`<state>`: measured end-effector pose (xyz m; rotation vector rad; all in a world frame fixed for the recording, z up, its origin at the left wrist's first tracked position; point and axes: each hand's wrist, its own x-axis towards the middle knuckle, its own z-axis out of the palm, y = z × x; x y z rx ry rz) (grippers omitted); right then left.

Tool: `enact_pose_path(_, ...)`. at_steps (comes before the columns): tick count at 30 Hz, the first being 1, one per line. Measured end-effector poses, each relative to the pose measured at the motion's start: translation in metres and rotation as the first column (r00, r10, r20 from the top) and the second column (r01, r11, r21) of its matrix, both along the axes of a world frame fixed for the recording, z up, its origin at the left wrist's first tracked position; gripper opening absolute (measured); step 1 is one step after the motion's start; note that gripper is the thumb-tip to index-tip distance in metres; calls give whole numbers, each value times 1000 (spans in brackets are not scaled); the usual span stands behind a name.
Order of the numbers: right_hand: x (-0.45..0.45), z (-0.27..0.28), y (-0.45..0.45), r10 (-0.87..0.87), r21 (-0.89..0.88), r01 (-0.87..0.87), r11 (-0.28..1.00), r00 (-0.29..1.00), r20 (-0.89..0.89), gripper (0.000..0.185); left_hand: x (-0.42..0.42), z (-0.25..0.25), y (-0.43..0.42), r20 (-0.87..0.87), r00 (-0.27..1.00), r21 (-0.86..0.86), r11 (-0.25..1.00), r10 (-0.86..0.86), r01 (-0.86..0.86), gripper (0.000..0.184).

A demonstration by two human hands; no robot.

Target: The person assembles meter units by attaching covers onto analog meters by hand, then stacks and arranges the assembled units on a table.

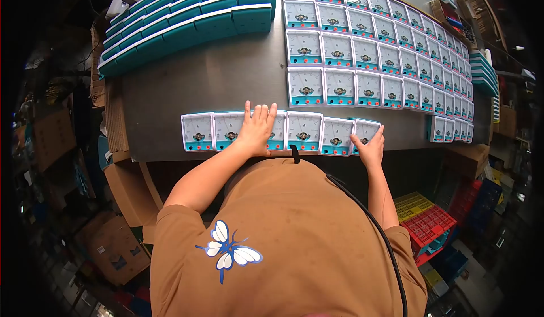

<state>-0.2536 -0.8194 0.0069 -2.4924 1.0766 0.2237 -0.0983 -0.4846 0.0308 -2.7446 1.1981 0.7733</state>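
A row of white-framed panel meters point(304, 131) with teal bases and red terminals lies along the table's near edge. My left hand point(258, 130) rests flat over the middle of this row, fingers stretched out and together, covering part of one meter. At the row's right end, my right hand point(370, 147) spans a slightly tilted panel meter point(366, 129), thumb at its left side and fingers along its right edge. Beyond both hands, a larger block of similar meters point(340, 84) stands in several rows.
Teal cases with white rims point(215, 22) are stacked in rows at the back left of the dark table point(209, 73). A smaller group of meters point(450, 129) sits at the right. Below the table are cardboard boxes point(127, 192) on the left and a red crate point(428, 223) on the right.
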Motion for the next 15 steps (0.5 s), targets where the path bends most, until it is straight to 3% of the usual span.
enact_pose_path(1,2,0,1,0,-19,0,1000,1000,-7,124,2,-1,-4,-61,998,93,996,-14,20,133)
enact_pose_path(4,1,-2,1,27,-32,-28,999,1000,-8,128,1,-2,-1,-34,999,28,1000,-7,8,128)
enact_pose_path(7,1,3,7,28,-34,-30,999,999,-43,133,-7,-2,9,120,992,-251,968,42,-10,123)
enact_pose_path(9,4,7,9,-6,-22,5,1000,999,-40,134,-8,8,25,151,930,-397,882,337,-255,122)
enact_pose_path(10,2,8,10,-31,-16,30,999,999,-39,135,-7,13,37,148,871,-467,809,468,-356,121)
enact_pose_path(12,1,11,9,-58,-24,57,998,997,-48,136,-5,6,92,201,572,-509,584,795,-632,123)
enact_pose_path(14,4,8,10,-69,-40,67,997,996,-52,136,-6,-9,139,71,312,-318,317,948,-893,124)
enact_pose_path(15,5,6,13,-65,-50,62,997,996,-57,136,-11,-19,146,37,332,-276,328,943,-903,125)
